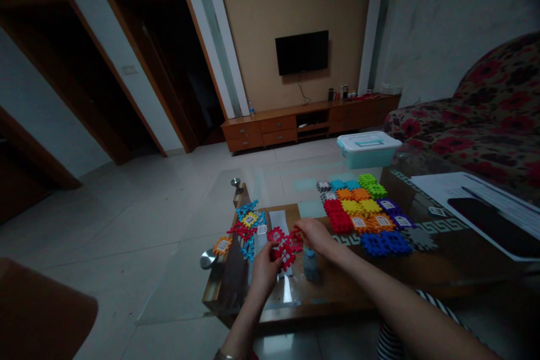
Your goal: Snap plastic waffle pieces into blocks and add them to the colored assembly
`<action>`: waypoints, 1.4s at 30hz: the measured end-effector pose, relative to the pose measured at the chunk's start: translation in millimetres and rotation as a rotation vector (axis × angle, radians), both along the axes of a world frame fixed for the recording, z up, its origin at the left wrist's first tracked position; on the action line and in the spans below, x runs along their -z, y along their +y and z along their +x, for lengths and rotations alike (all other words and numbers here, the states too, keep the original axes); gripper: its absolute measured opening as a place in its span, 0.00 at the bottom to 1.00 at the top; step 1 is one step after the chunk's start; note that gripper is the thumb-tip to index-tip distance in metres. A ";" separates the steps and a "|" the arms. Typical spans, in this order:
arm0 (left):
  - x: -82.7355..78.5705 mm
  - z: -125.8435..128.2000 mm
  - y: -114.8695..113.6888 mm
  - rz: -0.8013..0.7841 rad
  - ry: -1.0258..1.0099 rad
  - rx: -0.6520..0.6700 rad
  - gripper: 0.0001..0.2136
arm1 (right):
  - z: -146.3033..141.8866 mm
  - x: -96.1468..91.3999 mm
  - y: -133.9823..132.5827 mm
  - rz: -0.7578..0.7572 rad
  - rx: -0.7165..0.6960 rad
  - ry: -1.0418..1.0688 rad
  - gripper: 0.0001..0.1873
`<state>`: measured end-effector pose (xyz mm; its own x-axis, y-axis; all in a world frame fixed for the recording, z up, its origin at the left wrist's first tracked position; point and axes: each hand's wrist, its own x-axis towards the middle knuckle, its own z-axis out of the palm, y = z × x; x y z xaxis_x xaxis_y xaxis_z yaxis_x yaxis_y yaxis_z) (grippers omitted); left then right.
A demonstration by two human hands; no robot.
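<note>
Several red toothed building tiles [285, 257] with window-like cut-outs are joined, or lie tight together, just above the glass table. My left hand [265, 267] pinches their lower left edge between thumb and fingers. From the right, my right hand [315, 235] has its fingers closed on the red tile [295, 242] at that side. A small clear bottle [310, 267] stands close below my right hand. To the left lies a loose group of blue tiles [248, 248], red tiles [242, 229] and a yellow tile [250, 219]. An orange tile [222, 246] lies at its lower left.
Stacks of coloured tiles [346, 206] stand in rows right of my hands. Farther back is a lidded teal box [369, 154]. At the right lie paper sheets [455, 184], a black phone-like slab [485, 225] and a pen [475, 194]. The glass table [177, 287] overhangs at left.
</note>
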<state>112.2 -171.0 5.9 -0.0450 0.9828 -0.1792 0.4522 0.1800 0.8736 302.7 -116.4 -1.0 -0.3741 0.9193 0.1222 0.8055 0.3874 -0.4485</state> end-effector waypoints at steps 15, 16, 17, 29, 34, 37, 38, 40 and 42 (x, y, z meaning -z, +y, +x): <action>-12.2 -0.4 3.8 -0.140 -0.250 -0.033 0.03 | 27.5 -15.7 -15.5 -0.347 -0.055 0.481 0.12; -13.1 -0.7 3.6 -0.140 -0.250 -0.022 0.03 | 29.2 -17.2 -17.6 -0.359 -0.100 0.473 0.10; -13.8 -1.0 3.4 -0.139 -0.247 -0.014 0.04 | 30.8 -18.0 -19.5 -0.379 -0.158 0.458 0.10; -13.9 6.2 -1.2 -0.037 -0.048 0.125 0.12 | 34.0 -16.9 -32.1 -0.382 -0.279 0.209 0.17; -14.7 4.3 -2.3 0.002 0.052 0.140 0.17 | 36.2 -18.5 -31.0 -0.232 -0.208 0.128 0.19; -10.1 2.4 -1.3 -0.005 0.091 0.134 0.21 | 38.0 -24.0 -38.0 -0.251 -0.122 0.004 0.25; -8.5 1.8 -0.9 0.004 0.113 0.142 0.22 | 37.6 -25.9 -41.6 -0.269 -0.097 -0.036 0.28; -6.9 0.9 -0.8 0.048 0.185 0.174 0.23 | 34.6 -28.9 -49.9 -0.301 -0.073 -0.106 0.35; -7.5 0.3 -1.9 0.093 0.275 0.213 0.25 | 29.7 -30.5 -58.1 -0.301 -0.066 -0.162 0.39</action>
